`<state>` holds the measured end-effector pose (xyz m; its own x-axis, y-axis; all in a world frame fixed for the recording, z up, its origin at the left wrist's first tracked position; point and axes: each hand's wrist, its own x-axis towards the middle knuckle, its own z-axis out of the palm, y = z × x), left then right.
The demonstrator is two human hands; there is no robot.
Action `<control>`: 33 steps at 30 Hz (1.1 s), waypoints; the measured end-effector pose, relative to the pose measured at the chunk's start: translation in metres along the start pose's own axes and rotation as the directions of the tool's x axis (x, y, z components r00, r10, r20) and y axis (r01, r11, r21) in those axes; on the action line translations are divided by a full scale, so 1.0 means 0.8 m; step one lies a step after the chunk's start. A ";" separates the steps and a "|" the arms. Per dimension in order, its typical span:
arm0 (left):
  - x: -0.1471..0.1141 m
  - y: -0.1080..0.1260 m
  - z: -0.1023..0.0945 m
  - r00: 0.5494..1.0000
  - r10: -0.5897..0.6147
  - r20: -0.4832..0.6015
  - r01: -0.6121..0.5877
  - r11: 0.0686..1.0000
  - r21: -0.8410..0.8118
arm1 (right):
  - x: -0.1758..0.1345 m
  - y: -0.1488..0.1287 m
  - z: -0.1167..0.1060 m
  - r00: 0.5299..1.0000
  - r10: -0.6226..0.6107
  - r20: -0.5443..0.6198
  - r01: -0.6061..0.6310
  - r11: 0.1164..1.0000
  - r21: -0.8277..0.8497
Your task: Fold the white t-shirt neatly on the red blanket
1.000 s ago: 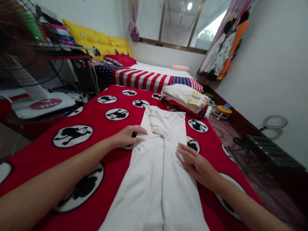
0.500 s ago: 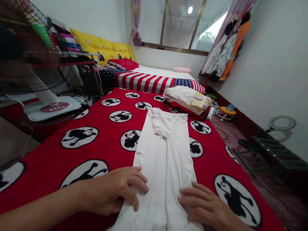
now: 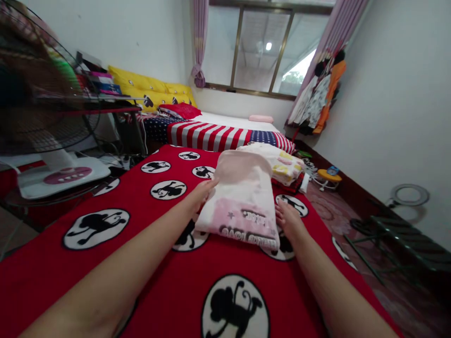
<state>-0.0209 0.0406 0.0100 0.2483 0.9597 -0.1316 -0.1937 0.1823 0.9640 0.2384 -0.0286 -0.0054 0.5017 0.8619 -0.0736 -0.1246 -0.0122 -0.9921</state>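
A pale pink garment [image 3: 243, 197] lies folded over on the red blanket with black-and-white monkey circles [image 3: 151, 253]; a pink print with dark lettering shows on its near edge. My left hand [image 3: 202, 192] grips the garment's left side, fingers partly under the cloth. At the right side, my right hand [image 3: 287, 218] holds the fold, its fingertips hidden beneath the fabric. Both forearms reach forward across the blanket.
A stack of folded clothes [image 3: 282, 164] sits just behind the garment. A standing fan [image 3: 45, 122] is at the left, a bed with striped cover [image 3: 225, 134] behind. Clothes hang by the window at right; a green rack [image 3: 398, 234] stands on the floor.
Both hands slid down to the garment's near end, then lifted it and folded it away from me over the far half, so the printed side now shows.
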 end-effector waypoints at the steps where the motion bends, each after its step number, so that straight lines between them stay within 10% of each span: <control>1: 0.007 -0.015 -0.005 0.999 -0.011 -0.031 0.011 1.000 -0.008 | 0.007 0.017 -0.002 0.999 0.003 -0.042 -0.002 1.000 0.023; 10: -0.014 -0.028 -0.023 0.990 0.034 0.133 -0.081 0.927 0.367 | 0.002 0.039 -0.014 0.972 -0.184 0.149 0.224 0.920 -0.322; 21: -0.025 0.001 -0.034 0.837 -0.182 0.516 -0.206 0.769 0.605 | -0.023 -0.005 -0.021 0.878 0.068 0.474 0.273 0.742 -0.612; 24: -0.037 0.029 -0.040 0.798 -0.185 0.574 -0.262 0.751 0.607 | -0.042 -0.040 -0.028 0.790 0.155 0.593 0.327 0.711 -0.622; 29: -0.080 0.086 -0.044 0.715 -0.336 0.613 -0.134 0.795 0.592 | -0.091 -0.091 -0.035 0.476 0.379 0.793 0.395 0.714 -0.578; 31: -0.089 0.096 -0.048 0.745 -0.398 0.535 -0.043 0.772 0.635 | -0.097 -0.094 -0.036 0.452 0.455 0.768 0.299 0.734 -0.610; 33: -0.088 0.096 -0.053 0.804 -0.399 0.442 -0.014 0.730 0.684 | -0.087 -0.087 -0.041 0.532 0.466 0.707 0.222 0.730 -0.647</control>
<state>-0.0937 -0.0040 0.0836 0.6959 0.6043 -0.3880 0.5040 -0.0261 0.8633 0.2399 -0.1046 0.0657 -0.3969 0.8112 -0.4295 0.5739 -0.1458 -0.8058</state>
